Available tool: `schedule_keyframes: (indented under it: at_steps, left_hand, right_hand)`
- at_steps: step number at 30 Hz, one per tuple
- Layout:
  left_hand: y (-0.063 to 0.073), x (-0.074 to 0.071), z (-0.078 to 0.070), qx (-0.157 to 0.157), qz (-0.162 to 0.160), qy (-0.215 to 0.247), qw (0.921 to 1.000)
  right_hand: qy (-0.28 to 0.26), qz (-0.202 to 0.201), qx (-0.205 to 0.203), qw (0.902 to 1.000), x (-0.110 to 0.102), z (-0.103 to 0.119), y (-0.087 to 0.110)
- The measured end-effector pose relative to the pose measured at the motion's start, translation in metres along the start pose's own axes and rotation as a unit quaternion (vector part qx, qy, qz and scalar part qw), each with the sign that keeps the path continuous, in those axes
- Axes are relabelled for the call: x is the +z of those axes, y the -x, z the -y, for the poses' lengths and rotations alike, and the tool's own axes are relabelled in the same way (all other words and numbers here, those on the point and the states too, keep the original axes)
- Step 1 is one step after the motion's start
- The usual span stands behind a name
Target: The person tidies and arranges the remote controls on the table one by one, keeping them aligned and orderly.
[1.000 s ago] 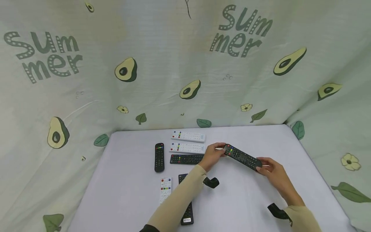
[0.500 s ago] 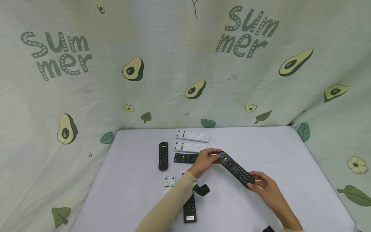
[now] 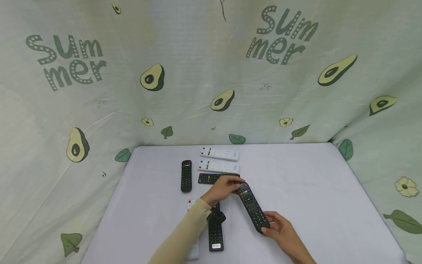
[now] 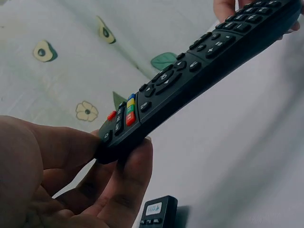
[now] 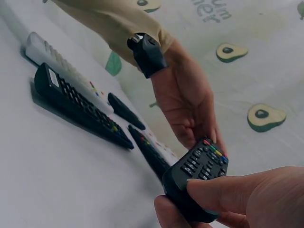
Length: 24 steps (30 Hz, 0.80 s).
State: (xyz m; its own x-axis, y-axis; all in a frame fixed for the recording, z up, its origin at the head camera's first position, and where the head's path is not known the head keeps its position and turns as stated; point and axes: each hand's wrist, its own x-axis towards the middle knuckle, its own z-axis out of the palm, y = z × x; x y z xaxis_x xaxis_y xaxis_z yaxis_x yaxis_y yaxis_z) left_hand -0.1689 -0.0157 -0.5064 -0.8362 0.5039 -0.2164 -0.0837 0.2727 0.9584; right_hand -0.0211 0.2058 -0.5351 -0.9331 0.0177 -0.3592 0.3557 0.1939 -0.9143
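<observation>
- Left grip [image 3: 221, 190] and right grip [image 3: 282, 233] pinch opposite ends of the held remote [image 3: 253, 207] above the table [image 3: 313, 176].
- Left grip partly hides a crosswise black remote [image 3: 209, 178]; two white remotes [image 3: 220, 154] lie beyond.
- Left sleeve [image 3: 181, 233] blocks a nearer white remote [image 3: 195, 251].

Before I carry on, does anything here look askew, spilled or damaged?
Nothing stands out: no spill or damage shows. The held black remote slants between left hand and right hand. The left sleeve partly hides one white remote, so I can't judge it fully.
</observation>
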Motion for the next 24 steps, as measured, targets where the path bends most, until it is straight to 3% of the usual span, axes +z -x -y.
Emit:
schedule_keyframes:
  at_steps: [14, 24]
  left_hand:
    - [0.011, -0.022, 0.01, 0.0, 0.017, -0.066, 0.9976]
    - [0.013, -0.028, 0.016, 0.017, 0.02, -0.13, 0.9912]
  right_hand:
    - [-0.004, 0.071, -0.029, 0.997, 0.028, -0.004, 0.001]
    - [0.041, 0.089, -0.037, 0.9945, 0.04, -0.006, -0.001]
